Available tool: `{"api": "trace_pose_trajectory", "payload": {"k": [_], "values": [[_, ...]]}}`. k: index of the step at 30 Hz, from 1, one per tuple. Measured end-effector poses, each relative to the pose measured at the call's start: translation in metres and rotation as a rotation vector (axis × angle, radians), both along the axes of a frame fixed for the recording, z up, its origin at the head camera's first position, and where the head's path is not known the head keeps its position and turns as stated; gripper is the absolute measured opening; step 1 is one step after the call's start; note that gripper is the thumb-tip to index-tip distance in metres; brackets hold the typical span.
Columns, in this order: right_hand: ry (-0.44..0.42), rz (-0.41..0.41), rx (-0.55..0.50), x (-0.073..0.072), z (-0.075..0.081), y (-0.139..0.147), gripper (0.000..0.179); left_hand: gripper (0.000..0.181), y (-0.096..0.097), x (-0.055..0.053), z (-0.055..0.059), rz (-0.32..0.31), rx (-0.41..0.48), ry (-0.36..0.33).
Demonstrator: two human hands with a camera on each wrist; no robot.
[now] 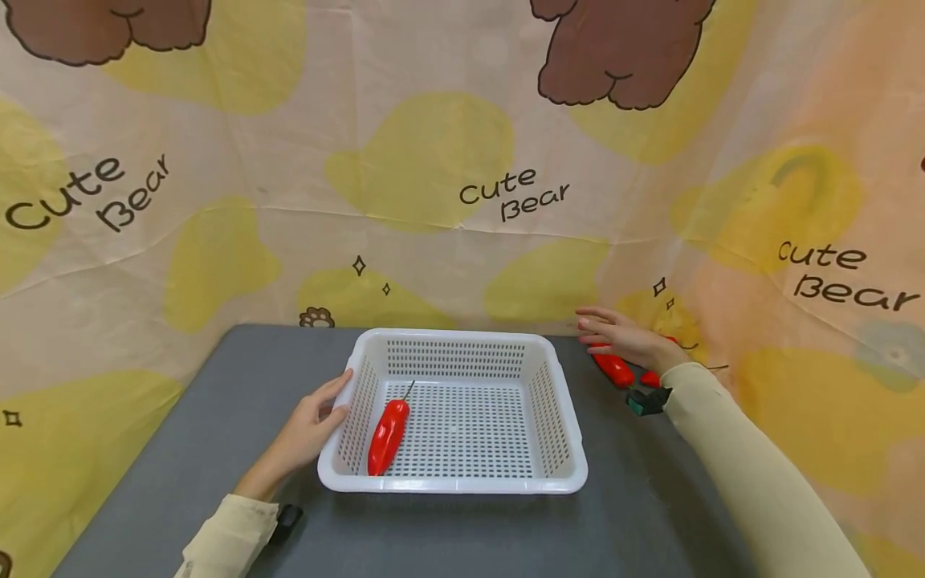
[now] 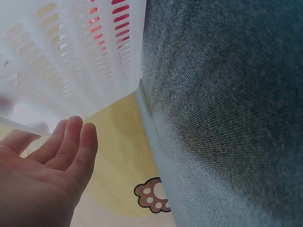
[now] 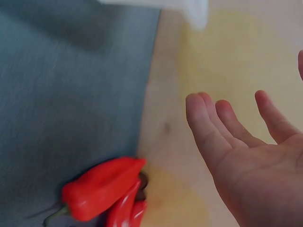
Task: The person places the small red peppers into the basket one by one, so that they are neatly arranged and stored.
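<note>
At the tabletop's far edge, the right hand, spread and empty, hovers near peppers; the left hand, loosely extended, touches the basket.

Basket on counter, in front of you, far rim near backdrop. One pepper in basket, along left side, stem towards far wall. Your left hand left of basket, fingers at left rim. Loose peppers right of basket, bunched together by counter's far edge, beside backdrop. Your right hand over loose peppers, apart from them and basket. Backdrop behind counter.
</note>
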State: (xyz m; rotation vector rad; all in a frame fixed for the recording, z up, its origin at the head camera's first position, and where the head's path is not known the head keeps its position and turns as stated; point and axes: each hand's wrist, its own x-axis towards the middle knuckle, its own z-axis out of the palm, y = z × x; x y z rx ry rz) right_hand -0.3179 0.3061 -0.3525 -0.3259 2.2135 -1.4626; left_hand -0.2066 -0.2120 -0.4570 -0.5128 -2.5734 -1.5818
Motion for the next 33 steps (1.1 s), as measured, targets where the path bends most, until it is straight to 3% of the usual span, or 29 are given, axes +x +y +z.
{"api": "trace_pose_trajectory", "payload": {"k": [12,23,33], "values": [[-0.048,-0.132,-0.049,0.0,-0.021,0.031,0.071,0.058,0.002,0.003,-0.002,-0.004,0.016,0.0],[-0.041,-0.208,0.145,0.004,-0.041,0.053,0.078,0.057,0.002,0.0,0.002,-0.016,0.048,0.008],[-0.021,-0.174,0.248,-0.001,-0.059,0.052,0.077,0.058,0.0,0.003,0.003,-0.012,0.046,-0.013]]}}
